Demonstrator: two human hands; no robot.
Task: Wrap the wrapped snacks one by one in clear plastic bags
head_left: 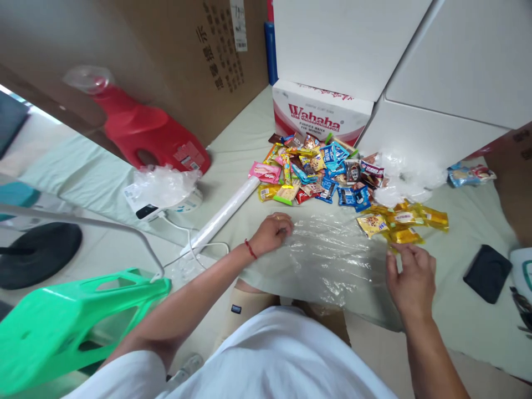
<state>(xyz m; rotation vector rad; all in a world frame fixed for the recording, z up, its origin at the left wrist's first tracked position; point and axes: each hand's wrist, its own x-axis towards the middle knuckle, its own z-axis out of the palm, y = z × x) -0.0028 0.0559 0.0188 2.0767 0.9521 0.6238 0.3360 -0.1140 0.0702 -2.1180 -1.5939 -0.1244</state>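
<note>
A thin clear plastic sheet lies wrinkled on the cloth-covered surface in front of me, its near end hanging over the edge. My left hand has its fingers curled closed at the sheet's left edge. On the other side, my right hand pinches at the near corner of a yellow snack packet. Several more yellow packets lie around that one, beside a cookie-pictured packet. Beyond the sheet is a pile of mixed wrapped snacks, including a pink packet and blue ones.
Behind the pile stands a Wahaba box. Crumpled clear plastic lies right of it. A white roll, a red jug and a white device with a cable are leftward. A black square object sits right; a green stool stands lower left.
</note>
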